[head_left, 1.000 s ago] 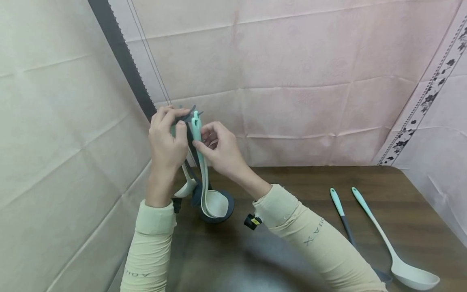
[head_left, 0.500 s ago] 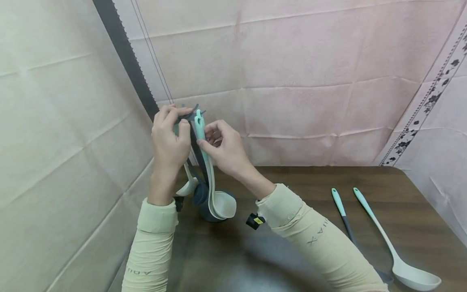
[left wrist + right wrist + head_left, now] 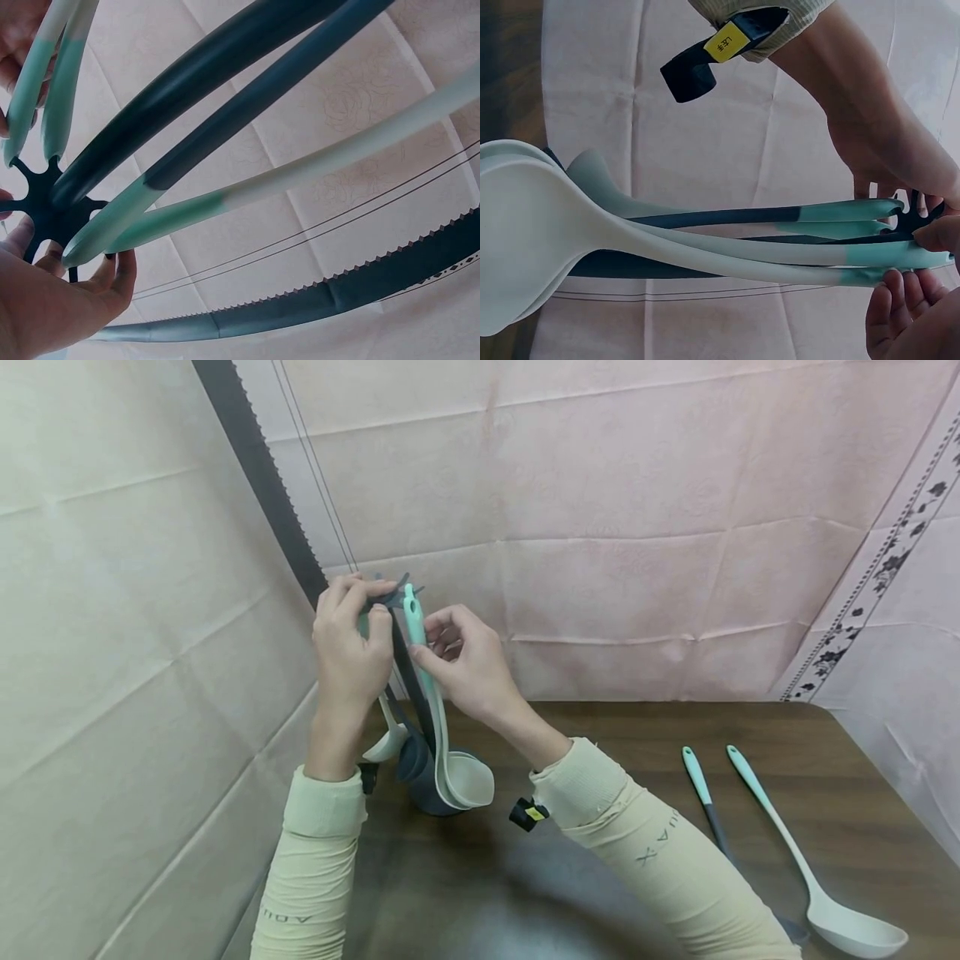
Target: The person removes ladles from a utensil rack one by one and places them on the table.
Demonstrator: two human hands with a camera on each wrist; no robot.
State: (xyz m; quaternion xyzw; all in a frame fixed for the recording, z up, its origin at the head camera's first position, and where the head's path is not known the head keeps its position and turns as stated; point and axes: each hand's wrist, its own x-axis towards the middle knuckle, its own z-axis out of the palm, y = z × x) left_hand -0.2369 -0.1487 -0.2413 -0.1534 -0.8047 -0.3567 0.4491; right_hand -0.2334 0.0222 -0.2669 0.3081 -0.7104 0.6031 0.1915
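Note:
A dark blue utensil stand [image 3: 431, 793] with a star-shaped hook top [image 3: 49, 206] rises at the table's back left. My left hand [image 3: 348, 643] grips that top, its fingers curled around the hooks. Two white ladles [image 3: 468, 781] with mint handles hang close together on the stand's right side, bowls nested. My right hand [image 3: 465, 660] pinches a ladle handle [image 3: 874, 255] near its upper end between thumb and fingers. Left of the post hang another white utensil [image 3: 386, 743] and a dark-shafted one with a mint handle [image 3: 120, 217].
On the table's right side lie a large white ladle [image 3: 855, 927] and a utensil with a dark shaft [image 3: 716, 831], its head partly hidden by my right sleeve. Cloth-covered walls [image 3: 600, 568] stand behind and at the left of the wooden table [image 3: 600, 727].
The ladle bowls have swung to the right, partly away from the stand's base. My right hand has shifted slightly right with the handle, while my left stays on the stand's top.

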